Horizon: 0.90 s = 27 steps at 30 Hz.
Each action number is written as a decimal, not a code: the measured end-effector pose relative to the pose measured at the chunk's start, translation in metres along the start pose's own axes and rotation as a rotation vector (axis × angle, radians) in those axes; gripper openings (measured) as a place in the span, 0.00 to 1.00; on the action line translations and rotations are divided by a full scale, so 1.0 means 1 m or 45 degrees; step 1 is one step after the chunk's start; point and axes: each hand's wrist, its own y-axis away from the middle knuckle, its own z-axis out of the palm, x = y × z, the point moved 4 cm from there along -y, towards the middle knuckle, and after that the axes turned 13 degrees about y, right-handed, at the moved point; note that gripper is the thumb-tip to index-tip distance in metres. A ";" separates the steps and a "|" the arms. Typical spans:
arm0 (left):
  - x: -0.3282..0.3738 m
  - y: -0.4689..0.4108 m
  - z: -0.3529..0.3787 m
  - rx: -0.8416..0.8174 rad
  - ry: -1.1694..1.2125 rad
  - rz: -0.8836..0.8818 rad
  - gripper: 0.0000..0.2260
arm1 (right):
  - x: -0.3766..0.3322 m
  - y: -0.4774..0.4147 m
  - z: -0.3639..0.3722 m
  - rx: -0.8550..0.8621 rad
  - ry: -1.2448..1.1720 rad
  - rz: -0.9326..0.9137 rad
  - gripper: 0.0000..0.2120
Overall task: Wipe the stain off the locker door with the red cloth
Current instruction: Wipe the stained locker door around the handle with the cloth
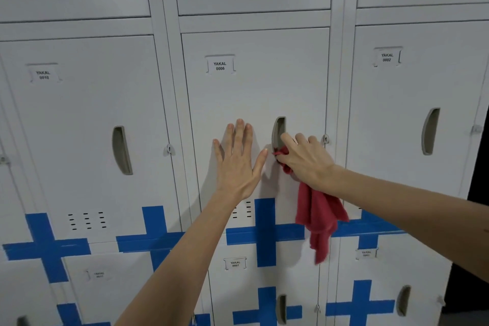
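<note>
The middle locker door [254,92] is pale grey and carries a label reading YAKAL 0006. My left hand [236,160] lies flat on it with fingers spread, just left of the recessed handle [279,131]. My right hand [307,160] grips the red cloth [318,214] and presses a bunched part of it against the lower end of that handle. The rest of the cloth hangs loose below my wrist. No stain shows; the spot under the cloth is hidden.
Matching grey lockers stand to the left [79,119] and right [412,103], with more rows above and below. Blue tape crosses [264,233] run over the lower doors. A small lock hasp [326,138] sits right of the handle. A dark gap [476,193] is at far right.
</note>
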 end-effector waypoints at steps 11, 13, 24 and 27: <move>-0.001 -0.002 0.001 0.001 -0.074 -0.017 0.38 | 0.021 -0.020 -0.007 -0.366 -0.356 -0.135 0.25; 0.000 -0.002 0.002 0.003 -0.079 -0.027 0.38 | 0.021 -0.024 -0.008 -0.378 -0.418 -0.136 0.24; 0.001 -0.002 0.003 0.016 -0.067 -0.023 0.37 | 0.000 0.001 0.030 0.055 -0.846 0.076 0.17; -0.001 -0.002 0.003 0.007 -0.079 -0.021 0.37 | -0.006 0.009 0.035 0.188 -0.901 0.135 0.19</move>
